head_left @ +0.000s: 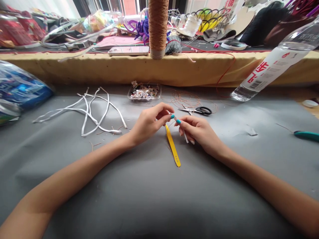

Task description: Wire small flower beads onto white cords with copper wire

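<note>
Over the middle of the grey mat [159,199], my left hand [153,119] and my right hand [196,129] meet, thumbs and fingertips pinching a narrow white cord [185,136]. Its loose end hangs below my right fingers; most of the held part is hidden. A thin brown thread loops between the hands. Right beneath them lies a pair of yellow tweezers [173,147], its far tip close to my left fingertips. Scissors with black handles [199,110] rest just beyond my right hand. Several white cords [96,122] lie loose to the left of my left hand.
A clear tray of small beads and flowers [144,92] stands beyond the hands, beside coiled brown thread [185,99]. A water bottle [271,66] leans at right, near a teal-handled tool [307,135]. A thread spool [158,30] and phone [128,50] sit on the cluttered ledge.
</note>
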